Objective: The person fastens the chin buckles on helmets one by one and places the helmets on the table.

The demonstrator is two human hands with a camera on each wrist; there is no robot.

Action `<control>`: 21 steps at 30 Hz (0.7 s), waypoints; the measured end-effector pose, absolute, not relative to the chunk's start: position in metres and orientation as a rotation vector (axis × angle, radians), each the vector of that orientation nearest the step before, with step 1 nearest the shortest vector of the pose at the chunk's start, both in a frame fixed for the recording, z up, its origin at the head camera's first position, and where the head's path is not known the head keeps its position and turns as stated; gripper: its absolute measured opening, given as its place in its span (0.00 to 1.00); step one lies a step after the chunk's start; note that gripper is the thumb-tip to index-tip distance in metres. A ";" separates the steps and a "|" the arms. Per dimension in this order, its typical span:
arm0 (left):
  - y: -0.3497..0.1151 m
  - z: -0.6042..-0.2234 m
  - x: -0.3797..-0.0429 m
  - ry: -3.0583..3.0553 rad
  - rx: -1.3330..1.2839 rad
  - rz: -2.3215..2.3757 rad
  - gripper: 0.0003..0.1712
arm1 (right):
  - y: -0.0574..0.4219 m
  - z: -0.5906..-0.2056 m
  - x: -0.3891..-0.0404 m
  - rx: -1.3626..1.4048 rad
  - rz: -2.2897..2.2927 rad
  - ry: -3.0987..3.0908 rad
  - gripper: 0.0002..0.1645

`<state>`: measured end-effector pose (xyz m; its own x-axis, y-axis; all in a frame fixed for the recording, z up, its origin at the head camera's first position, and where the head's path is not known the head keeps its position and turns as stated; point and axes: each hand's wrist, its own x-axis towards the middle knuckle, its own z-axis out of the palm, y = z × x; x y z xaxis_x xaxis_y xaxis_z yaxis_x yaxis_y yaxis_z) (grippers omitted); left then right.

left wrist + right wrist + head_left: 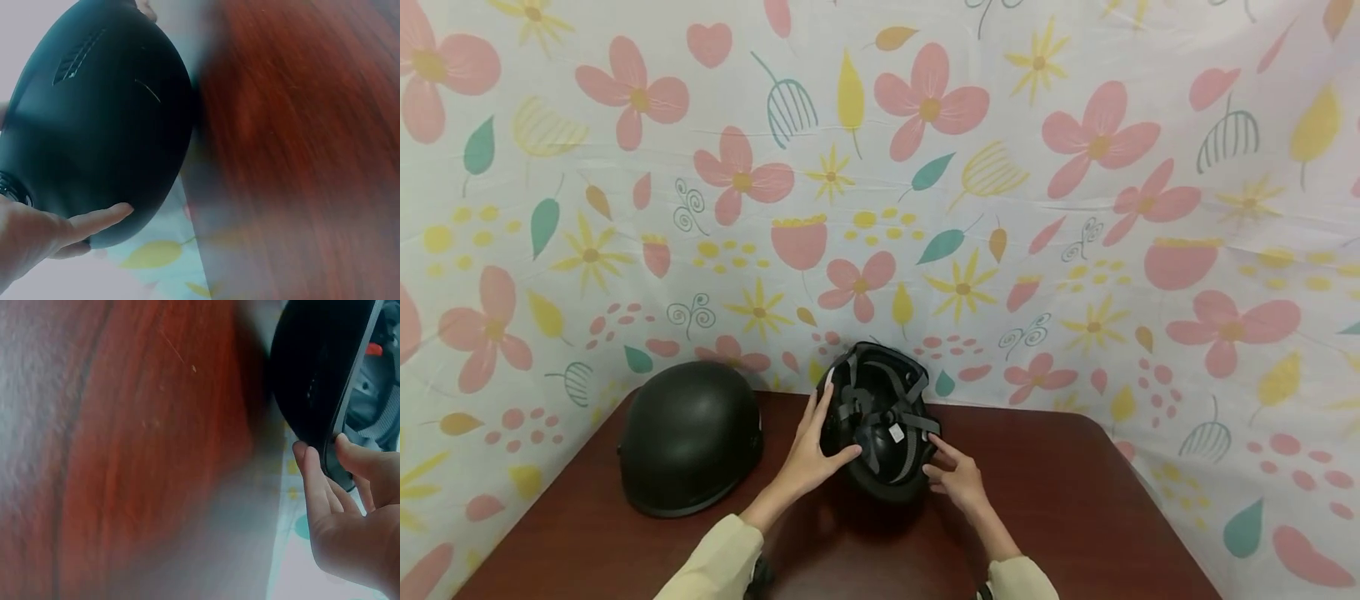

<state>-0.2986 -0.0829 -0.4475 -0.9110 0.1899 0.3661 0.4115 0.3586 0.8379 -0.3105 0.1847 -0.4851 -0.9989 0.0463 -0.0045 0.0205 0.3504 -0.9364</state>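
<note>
A black helmet [883, 479] is tipped over the table with its hollow inside facing me. Grey straps [917, 422] and dark padding show within it, along with a small white label [897, 432]. My left hand [808, 454] holds its left side, the thumb at the rim; in the left wrist view one finger [100, 220] lies along the smooth outer shell [119, 131]. On the other side, my right hand [958, 479] pinches the rim. The right wrist view shows that thumb and the fingers on opposite sides of the edge [340, 415].
Another black helmet [692, 437] rests dome up on the left of the reddish-brown wooden table [1045, 500]. Behind the table hangs a white cloth [880, 192] printed with flowers and leaves.
</note>
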 end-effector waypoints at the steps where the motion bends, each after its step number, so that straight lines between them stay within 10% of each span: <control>1: -0.082 -0.447 -0.299 -2.411 -0.546 -1.574 0.56 | 0.184 -0.487 -0.311 -0.065 1.782 -2.561 0.35; 21: -0.069 -0.443 -0.295 -2.373 -0.615 -1.491 0.52 | 0.180 -0.507 -0.312 0.088 1.320 -2.498 0.23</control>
<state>-0.2951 -0.0693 -0.4433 -0.8732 0.2081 0.4407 0.4874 0.3799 0.7863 -0.3124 0.1803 -0.5067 -0.9490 0.0907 0.3020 -0.1984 0.5727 -0.7954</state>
